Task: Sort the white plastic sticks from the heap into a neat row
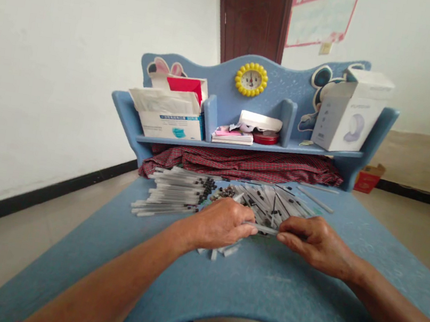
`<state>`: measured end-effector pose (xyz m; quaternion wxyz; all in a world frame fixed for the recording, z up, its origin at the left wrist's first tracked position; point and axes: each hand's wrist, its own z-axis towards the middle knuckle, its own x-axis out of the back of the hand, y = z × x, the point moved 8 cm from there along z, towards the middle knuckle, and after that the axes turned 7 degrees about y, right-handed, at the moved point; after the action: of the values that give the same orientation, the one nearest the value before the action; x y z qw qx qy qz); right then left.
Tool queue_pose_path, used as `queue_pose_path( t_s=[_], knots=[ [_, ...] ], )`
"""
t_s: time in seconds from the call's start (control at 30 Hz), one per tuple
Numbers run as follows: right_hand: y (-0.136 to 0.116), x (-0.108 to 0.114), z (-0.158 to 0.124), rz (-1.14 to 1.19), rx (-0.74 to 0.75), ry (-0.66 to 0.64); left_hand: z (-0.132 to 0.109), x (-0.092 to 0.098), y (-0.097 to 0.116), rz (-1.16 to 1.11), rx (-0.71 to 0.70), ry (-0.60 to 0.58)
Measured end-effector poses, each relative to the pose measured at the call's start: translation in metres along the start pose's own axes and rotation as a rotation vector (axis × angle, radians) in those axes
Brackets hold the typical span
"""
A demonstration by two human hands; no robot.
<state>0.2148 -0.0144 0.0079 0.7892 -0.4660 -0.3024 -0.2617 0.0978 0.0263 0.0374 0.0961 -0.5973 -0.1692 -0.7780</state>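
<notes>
Above the near part of the blue desk [272,288], a slim translucent pen barrel [265,229] spans the gap between my two hands. My left hand [225,224] pinches its left end, and my right hand [313,243] grips the other end between thumb and fingers. Behind the hands lies a loose heap of clear tubes and thin dark rods [274,199]. Small dark and metallic pieces [224,192] are piled beside it. A neat stack of pens [173,195] with black ends rests at the left. Short clear caps [226,250] are partly hidden below my left hand.
A blue shelf [205,146] runs along the desk's back, bearing a mask box [172,125], a red round tin [266,138] and a white carton [346,116]. Red checked cloth [247,163] is bunched underneath. Two loose tubes [315,199] lie at the back right.
</notes>
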Motion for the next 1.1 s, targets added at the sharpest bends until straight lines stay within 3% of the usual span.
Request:
queue_pose_path(
  t_s=[0.13,0.37,0.63,0.87,1.1],
  knots=[
    [0.0,-0.008,-0.001,-0.076,-0.002,-0.077,0.002,-0.002,0.007,0.06,-0.011,-0.028],
    [-0.006,-0.003,0.001,-0.122,0.032,-0.044,0.002,0.004,0.005,0.063,0.023,-0.047],
    [-0.024,-0.001,0.002,-0.199,0.093,-0.081,-0.005,0.019,0.015,0.068,-0.033,-0.026],
    [-0.052,0.0,-0.01,-0.224,0.19,-0.163,-0.031,0.033,0.034,-0.029,-0.111,-0.018],
    [-0.092,0.007,-0.028,-0.292,0.273,-0.206,-0.051,0.041,0.063,-0.059,-0.096,-0.013]
  ],
)
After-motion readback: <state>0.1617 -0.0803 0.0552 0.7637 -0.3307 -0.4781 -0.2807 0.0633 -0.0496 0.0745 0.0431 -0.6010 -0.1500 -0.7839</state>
